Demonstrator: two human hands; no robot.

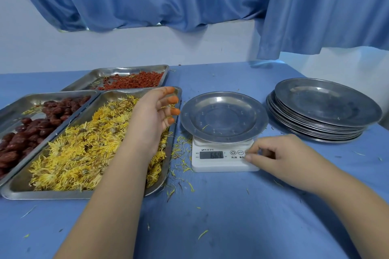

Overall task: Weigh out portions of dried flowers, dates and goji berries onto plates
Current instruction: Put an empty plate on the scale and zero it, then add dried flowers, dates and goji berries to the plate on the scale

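A metal plate [224, 116] sits on a white digital scale [219, 161] whose display shows digits. My right hand [282, 159] rests at the scale's right front corner, a fingertip touching its button area. My left hand [154, 114] hovers over the near tray of yellow dried flowers [84, 149], fingers relaxed and stained orange at the tips, holding nothing that shows. Dark red dates [27, 132] fill the left tray. Goji berries [134, 81] lie in the far tray.
A stack of several metal plates [324, 109] stands at the right on the blue tablecloth [221, 216]. Loose yellow petals are scattered beside the scale and on the cloth. A blue curtain hangs behind the table, against a white wall.
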